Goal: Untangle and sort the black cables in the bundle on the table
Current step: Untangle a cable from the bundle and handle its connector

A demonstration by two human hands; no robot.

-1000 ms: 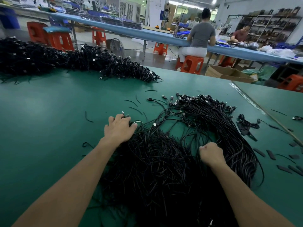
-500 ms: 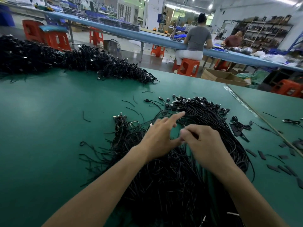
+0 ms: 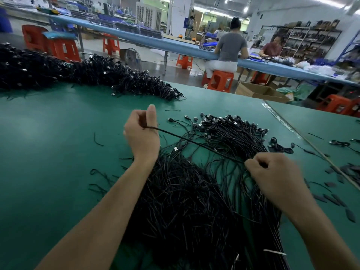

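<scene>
The tangled bundle (image 3: 185, 201) fills the tabletop's (image 3: 48, 152) near edge, mostly unsorted. Over it, the right hand (image 3: 272, 172) and left hand (image 3: 143, 133) each have their grip pinching one cable (image 3: 194, 142), taut between them. Beyond lies a straightened batch (image 3: 233, 129).

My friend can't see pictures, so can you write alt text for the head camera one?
A person's left grip and right grip hold one black cable taut over a tangled cable bundle on a green table. Another heap of cables lies far back on the left.
</scene>
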